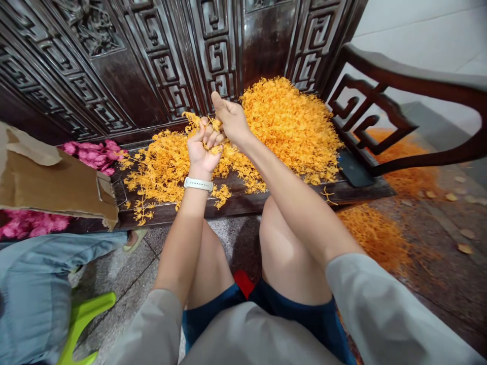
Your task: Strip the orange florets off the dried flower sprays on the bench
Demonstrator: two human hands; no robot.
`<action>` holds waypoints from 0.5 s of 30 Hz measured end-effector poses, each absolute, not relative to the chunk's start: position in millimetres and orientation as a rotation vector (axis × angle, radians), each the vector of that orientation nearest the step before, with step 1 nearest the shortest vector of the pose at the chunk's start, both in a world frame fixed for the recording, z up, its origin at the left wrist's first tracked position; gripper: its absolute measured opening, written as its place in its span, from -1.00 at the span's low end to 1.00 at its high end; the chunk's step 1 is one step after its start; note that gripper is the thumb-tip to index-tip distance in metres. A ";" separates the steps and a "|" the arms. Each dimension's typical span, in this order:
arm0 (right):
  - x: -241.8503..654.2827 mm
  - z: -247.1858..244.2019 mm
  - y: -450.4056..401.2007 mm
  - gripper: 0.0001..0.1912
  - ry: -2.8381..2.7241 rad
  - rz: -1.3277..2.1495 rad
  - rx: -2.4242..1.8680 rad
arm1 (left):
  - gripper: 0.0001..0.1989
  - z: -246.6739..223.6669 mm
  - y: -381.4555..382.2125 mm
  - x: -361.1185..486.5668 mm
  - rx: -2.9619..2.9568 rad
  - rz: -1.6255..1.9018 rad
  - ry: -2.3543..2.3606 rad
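My left hand (205, 152), with a pale watch band at the wrist, is closed around some orange plastic-looking flower sprigs (193, 121), which stick out past its fingers. Right against it is my right hand (233, 121), thumb raised and the other fingers curled; what they pinch, if anything, is hidden. Beneath both hands, a loose heap of orange sprigs (163, 165) spreads over the dark wooden bench (243, 205). A taller, denser mound of the same sprigs (289, 132) rises to the right, against the carved backrest.
A cardboard box (57, 172) stands at left, with pink flowers (97, 154) behind it. A dark phone-like slab (354, 167) lies by the wooden armrest (411, 81). Orange strands (373, 235) cover the floor at right. Another person's jeans (41, 284) and a green stool (85, 324) are lower left.
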State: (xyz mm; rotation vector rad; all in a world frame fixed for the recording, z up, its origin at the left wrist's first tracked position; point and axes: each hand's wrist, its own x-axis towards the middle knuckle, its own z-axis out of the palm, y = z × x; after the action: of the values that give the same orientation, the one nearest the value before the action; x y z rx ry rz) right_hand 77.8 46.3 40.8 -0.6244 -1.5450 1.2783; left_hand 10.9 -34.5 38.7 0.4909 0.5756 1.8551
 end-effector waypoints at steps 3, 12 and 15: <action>86.5 44.5 40.5 -0.26 -1.633 1.129 -0.683 | -0.62 35.9 -31.8 9.5 0.484 1.845 0.559; 109.7 54.3 23.7 -0.36 -2.139 0.806 -0.738 | -0.54 29.0 -25.3 13.8 0.488 1.830 0.644; 109.0 55.8 28.1 -0.35 -2.197 0.857 -0.727 | -0.55 30.2 -25.0 11.5 0.469 1.788 0.636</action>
State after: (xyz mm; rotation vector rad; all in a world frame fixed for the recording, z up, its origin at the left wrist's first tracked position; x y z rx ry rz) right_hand 109.0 28.1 55.8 -0.7273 -2.1966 0.8568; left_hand 11.5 -25.0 30.2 0.4685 0.6357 1.7882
